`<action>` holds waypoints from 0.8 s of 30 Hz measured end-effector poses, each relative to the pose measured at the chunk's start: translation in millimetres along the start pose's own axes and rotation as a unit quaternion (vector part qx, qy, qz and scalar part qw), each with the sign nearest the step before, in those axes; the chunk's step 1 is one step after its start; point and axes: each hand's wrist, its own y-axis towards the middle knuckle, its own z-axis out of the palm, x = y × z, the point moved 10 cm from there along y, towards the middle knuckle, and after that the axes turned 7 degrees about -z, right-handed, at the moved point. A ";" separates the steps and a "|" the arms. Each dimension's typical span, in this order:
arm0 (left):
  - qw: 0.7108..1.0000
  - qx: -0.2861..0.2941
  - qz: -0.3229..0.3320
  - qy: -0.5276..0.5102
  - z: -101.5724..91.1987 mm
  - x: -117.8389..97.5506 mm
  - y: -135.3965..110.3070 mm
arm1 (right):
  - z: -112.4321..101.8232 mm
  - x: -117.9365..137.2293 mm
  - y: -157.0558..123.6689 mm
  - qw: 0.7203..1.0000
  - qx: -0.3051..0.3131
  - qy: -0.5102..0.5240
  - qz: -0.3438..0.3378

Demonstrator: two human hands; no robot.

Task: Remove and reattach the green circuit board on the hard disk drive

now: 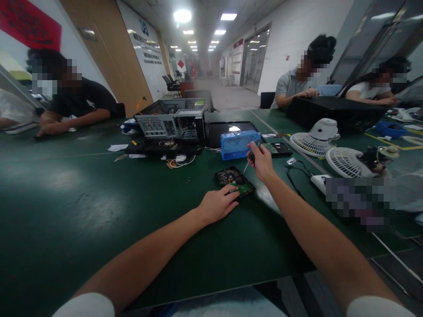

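A hard drive [228,176] lies on the green table in front of me, with its green circuit board [245,189] showing. My left hand [218,204] grips its near edge, fingers over the board and thumb low at the side. In my right hand [261,164] is a screwdriver [246,166], held in closed fingers. Its thin shaft slants down to the drive's far right side; whether the tip sits in a screw I cannot tell. Just behind stands a blue plastic box [236,145]. A second drive with a green board [279,149] lies to its right.
An opened computer case [170,121] stands at the back left, with white cables [181,163] before it. White fan parts [312,141], a power strip [320,182] and a black case [340,112] are on the right. Several people sit across the table [99,211].
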 end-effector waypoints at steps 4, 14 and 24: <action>1.000 -0.008 0.006 0.004 -0.6 -1.7 -1.5 | -0.9 -7.4 -20.7 1.000 0.015 -0.009 0.018; 0.998 -0.050 0.019 0.016 -7.8 7.2 1.9 | -2.8 -7.0 -30.7 0.999 0.024 0.006 -0.020; 0.998 -0.066 0.005 -0.011 -7.2 12.1 0.8 | 18.9 36.6 -62.7 0.929 0.114 -0.254 -0.242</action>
